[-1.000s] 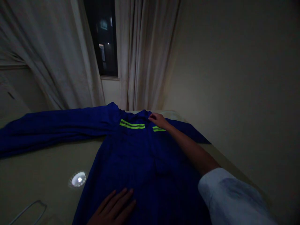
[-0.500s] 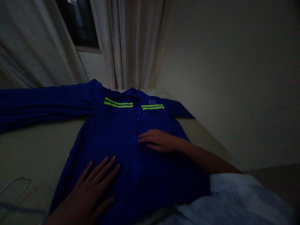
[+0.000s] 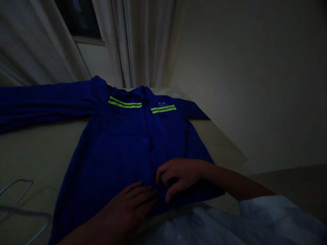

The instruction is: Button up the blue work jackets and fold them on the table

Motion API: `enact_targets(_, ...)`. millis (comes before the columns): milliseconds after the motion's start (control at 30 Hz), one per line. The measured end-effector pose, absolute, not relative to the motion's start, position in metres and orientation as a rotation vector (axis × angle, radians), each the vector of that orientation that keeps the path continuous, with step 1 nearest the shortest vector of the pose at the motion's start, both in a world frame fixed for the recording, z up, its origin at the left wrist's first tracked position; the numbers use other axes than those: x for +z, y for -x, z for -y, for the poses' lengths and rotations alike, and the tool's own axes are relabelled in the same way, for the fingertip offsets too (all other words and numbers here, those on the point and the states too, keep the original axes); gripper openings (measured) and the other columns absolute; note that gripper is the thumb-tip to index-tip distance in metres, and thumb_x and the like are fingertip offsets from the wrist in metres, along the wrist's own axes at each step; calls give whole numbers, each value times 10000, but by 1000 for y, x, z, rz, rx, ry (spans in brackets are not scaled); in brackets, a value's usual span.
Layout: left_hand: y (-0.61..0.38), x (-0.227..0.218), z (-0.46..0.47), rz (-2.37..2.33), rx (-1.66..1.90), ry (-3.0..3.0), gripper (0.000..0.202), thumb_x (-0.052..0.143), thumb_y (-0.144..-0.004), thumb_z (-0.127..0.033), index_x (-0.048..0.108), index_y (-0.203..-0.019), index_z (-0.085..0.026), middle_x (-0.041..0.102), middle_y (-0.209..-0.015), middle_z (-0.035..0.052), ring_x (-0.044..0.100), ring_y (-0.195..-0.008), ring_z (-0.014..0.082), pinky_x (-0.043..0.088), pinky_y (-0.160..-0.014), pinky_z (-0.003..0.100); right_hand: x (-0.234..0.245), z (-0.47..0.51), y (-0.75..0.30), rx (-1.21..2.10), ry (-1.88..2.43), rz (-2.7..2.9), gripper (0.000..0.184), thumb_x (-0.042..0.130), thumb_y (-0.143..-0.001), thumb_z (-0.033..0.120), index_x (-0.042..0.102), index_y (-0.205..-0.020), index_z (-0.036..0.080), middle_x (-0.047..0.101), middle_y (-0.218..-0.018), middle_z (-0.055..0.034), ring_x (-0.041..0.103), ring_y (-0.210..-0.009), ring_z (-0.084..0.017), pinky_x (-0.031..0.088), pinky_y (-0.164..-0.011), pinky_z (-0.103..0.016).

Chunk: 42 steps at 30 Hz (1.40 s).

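Note:
A dark blue work jacket (image 3: pixel 120 149) lies spread face up, collar at the far end, with neon yellow-green stripes (image 3: pixel 125 103) across its chest. My right hand (image 3: pixel 178 177) rests on the near part of the front opening, fingers curled in at the cloth. My left hand (image 3: pixel 130 202) lies just beside it on the jacket, fingertips reaching the same opening. Whether the left hand pinches the cloth is hidden in the dim light. The jacket's left-hand sleeve (image 3: pixel 43 103) stretches straight out and off the frame.
The jacket lies on a pale beige surface (image 3: pixel 38 153) whose far right edge runs near the wall (image 3: pixel 255 85). A bent white wire hanger (image 3: pixel 17 200) lies at the lower left. Long pale curtains (image 3: pixel 138 41) hang behind. A white sleeve (image 3: pixel 278 214) fills the bottom right.
My right hand has moved down the jacket toward my left hand, and both now meet at the front opening near the lower edge. The jacket sits slightly higher in the view.

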<state>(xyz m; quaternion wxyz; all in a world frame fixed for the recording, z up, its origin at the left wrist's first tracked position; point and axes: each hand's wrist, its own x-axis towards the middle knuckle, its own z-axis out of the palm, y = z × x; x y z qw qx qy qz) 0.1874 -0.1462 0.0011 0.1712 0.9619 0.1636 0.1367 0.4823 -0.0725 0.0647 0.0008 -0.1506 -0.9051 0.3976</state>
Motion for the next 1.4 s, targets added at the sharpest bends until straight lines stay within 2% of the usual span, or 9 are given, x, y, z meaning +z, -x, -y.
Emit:
enact_targets(100, -198, 6, 158, -420, 415, -2697, 501, 506, -1041, -207, 501, -1529, -322, 615, -1520, -26, 561, -1381, 147, 353, -1254, 359, 65, 77, -481, 1346, 672, 2851, 226, 668, -1023, 414, 673, -1085, 197, 725, -974, -17, 673, -876, -156, 450, -790, -260)
enact_targets(200, -199, 13, 168, -400, 390, -2678, 481, 488, -1053, -181, 507, -1521, -291, 645, -1486, -9, 580, -1353, 137, 378, -1236, 332, 67, 82, -484, 1236, 730, 2956, 259, 715, -993, 371, 667, -1196, 216, 734, -1042, -30, 676, -966, -191, 408, -852, -305)
enact_targets(433, -194, 10, 177, -421, 414, -2590, 467, 512, -1016, -104, 589, -1431, -304, 743, -1268, -7, 663, -1145, 160, 528, -1055, 296, 72, 88, -477, 1119, 513, 3118, 113, 728, -938, 232, 754, -1048, 240, 723, -1003, -20, 657, -949, -188, 304, -847, -350)
enact_targets(700, -200, -3, 170, -466, 496, -2623, 255, 517, -1044, -212, 678, -1235, -263, 733, -1067, 16, 642, -913, 160, 530, -823, 263, 65, 86, -459, 955, 490, 3136, 264, 684, -998, 418, 719, -848, 204, 738, -894, -11, 644, -864, -176, 309, -952, -383)
enact_targets(800, -204, 1, 149, -606, 477, -2736, 310, 525, -1046, -245, 649, -1329, -258, 733, -1165, 23, 655, -1052, 181, 499, -1018, 338, 63, 68, -454, 793, 557, 3182, 322, 628, -1027, 475, 697, -895, 189, 734, -903, -40, 653, -869, -193, 364, -914, -364)
enact_targets(900, -202, 0, 132, -826, 445, -2824, 583, 547, -1037, -418, 438, -1586, -256, 543, -1560, 92, 491, -1420, 285, 303, -1244, 521, 56, 35, -452, 538, 842, 3135, 338, 616, -1025, 503, 681, -1011, 171, 717, -977, -78, 656, -899, -222, 410, -857, -355)
enact_targets(1067, -198, -26, 129, -889, 360, -2890, 862, 586, -961, -591, 211, -1683, -310, 217, -1751, 121, 272, -1569, 384, 209, -1255, 648, 26, -37, -451, 276, 1324, 2738, 309, 696, -971, 459, 652, -1108, 185, 648, -1148, -110, 628, -1015, -251, 467, -854, -351)
enact_targets(1233, -205, -55, 137, -977, 563, -3148, 821, 593, -949, -625, 312, -1657, -319, 407, -1674, 122, 343, -1542, 368, 171, -1272, 644, 6, -106, -436, 232, 1531, 2445, 437, 724, -931, 385, 574, -1296, 197, 596, -1306, -131, 569, -1218, -284, 462, -1016, -389)
enact_targets(1400, -205, -69, 136, -917, 809, -3377, 613, 600, -1005, -493, 467, -1583, -337, 624, -1498, 90, 315, -1573, 313, 2, -1324, 594, 15, -155, -435, 179, 1796, 2214, 460, 521, -972, 165, 494, -1429, 212, 648, -1304, -137, 624, -1179, -287, 487, -958, -368)
